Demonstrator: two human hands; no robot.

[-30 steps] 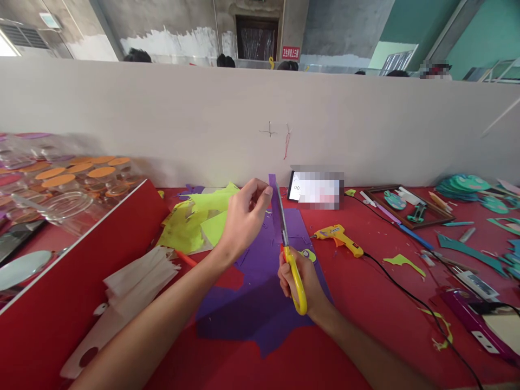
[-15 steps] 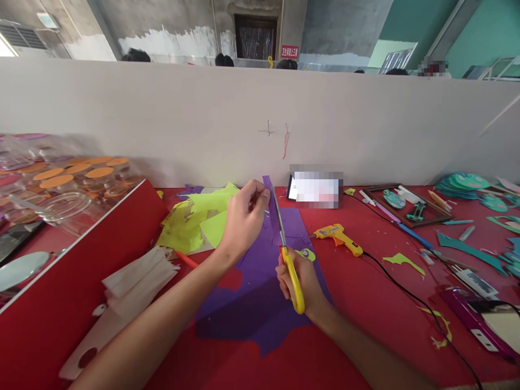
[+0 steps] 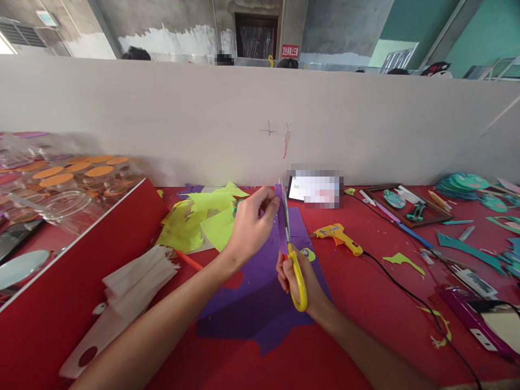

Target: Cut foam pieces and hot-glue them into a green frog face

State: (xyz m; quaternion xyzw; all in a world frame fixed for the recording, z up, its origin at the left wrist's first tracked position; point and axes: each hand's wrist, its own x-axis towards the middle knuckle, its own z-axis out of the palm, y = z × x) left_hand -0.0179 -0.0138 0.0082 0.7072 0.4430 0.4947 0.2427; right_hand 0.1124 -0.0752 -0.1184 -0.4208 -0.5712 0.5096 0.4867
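Note:
In my left hand (image 3: pixel 258 219) a narrow purple strip (image 3: pixel 280 230) is pinched upright between thumb and fingers. My right hand (image 3: pixel 298 276) grips yellow-handled scissors (image 3: pixel 299 281), blades pointing up and away alongside the strip's right side. Whether the blades touch the strip, I cannot tell. Beneath both hands lies a large purple sheet (image 3: pixel 260 303) with an uneven near edge and thin purple scraps on it. A small yellow-green piece with a round centre (image 3: pixel 309 254) rests just beyond my right hand.
A yellow glue gun (image 3: pixel 339 238) lies right of the sheet, its black cord trailing to the near right. Lime-green sheets (image 3: pixel 182 227) lie left. A lit phone (image 3: pixel 314 189) leans against the white partition (image 3: pixel 195 119). A red divider (image 3: pixel 81 281) separates glass jars (image 3: pixel 71 206) at far left.
Both hands have shifted slightly right, carrying the strip and the scissors with them. My left hand has also dropped a little.

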